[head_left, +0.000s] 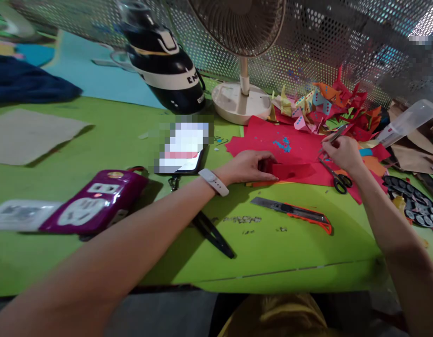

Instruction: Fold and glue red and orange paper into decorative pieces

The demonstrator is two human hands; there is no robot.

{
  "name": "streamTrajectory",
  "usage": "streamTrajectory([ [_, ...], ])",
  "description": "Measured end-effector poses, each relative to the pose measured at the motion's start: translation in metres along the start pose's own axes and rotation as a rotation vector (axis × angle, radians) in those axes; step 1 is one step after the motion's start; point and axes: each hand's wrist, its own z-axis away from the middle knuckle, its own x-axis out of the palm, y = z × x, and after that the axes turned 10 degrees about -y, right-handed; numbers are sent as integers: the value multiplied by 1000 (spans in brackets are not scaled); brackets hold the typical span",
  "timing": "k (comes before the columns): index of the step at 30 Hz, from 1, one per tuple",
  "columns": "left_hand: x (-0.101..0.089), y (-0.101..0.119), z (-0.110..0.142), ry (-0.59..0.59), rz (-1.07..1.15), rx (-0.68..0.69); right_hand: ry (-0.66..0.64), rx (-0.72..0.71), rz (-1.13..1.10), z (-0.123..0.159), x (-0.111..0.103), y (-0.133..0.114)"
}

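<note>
My left hand (pixel 249 166), with a white band on its wrist, has its thumb and fingers closed at the left end of a small red paper piece (pixel 295 172). That piece lies over larger red sheets (pixel 258 133). My right hand (pixel 344 152) pinches slim metal tweezers (pixel 337 133), their tips pointing down toward the red sheets. Small blue paper bits (pixel 282 144) are scattered between the two hands. Just below my right hand rest black-handled scissors (pixel 339 181). An orange utility knife (pixel 293 213) lies on the green table nearer to me.
Behind the sheets is a heap of folded coloured paper (pixel 328 105). A fan (pixel 242 100) and a dark bottle (pixel 177 79) stand at the back. Leftward are a phone (pixel 183 147) and a purple power strip (pixel 100 201). A clear plastic bottle (pixel 409 122) leans at right.
</note>
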Motion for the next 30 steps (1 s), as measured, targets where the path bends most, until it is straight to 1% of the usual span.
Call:
streamTrajectory([
  [2, 0, 0, 0, -1, -24, -6, -36, 17, -206, -5, 7, -1],
  [4, -1, 0, 1, 1, -42, -20, -59, -9, -398, -10, 18, -3],
  [7, 0, -1, 1, 0, -17, -33, -32, -83, -519, -12, 39, -2],
  [10, 1, 0, 1, -4, 34, -40, -15, -113, -515, -8, 55, 4],
  [12, 1, 1, 2, -8, 39, -52, -10, -127, -501, -5, 60, 7],
  [19, -1, 7, 4, -17, 35, -62, 1, -203, -486, -2, 57, 10],
  [23, -1, 7, 5, -14, 35, -65, -9, -207, -450, -1, 58, 10],
  [30, -1, 8, 4, -19, 41, -77, -64, -205, -440, -1, 60, 13],
])
